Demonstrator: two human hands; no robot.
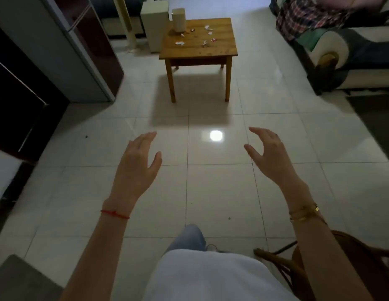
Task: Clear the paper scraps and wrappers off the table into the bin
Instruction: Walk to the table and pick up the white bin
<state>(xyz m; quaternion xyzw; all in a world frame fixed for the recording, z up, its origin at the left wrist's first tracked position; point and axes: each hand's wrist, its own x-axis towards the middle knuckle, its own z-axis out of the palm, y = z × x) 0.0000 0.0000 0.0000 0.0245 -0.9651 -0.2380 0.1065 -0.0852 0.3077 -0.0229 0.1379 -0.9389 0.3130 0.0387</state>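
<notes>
Both hands out front over tiled floor, well short of table. Left hand spread open, fingers loosely curved, held nothing. Right hand open too, fingers curled a bit, empty. Scraps, white & red bits, lay scattered on tabletop, apart from each other. Cream bin stood upright at table's far left corner; contents not visible from this angle. Sofa to right w/ plaid cloth on it.
</notes>
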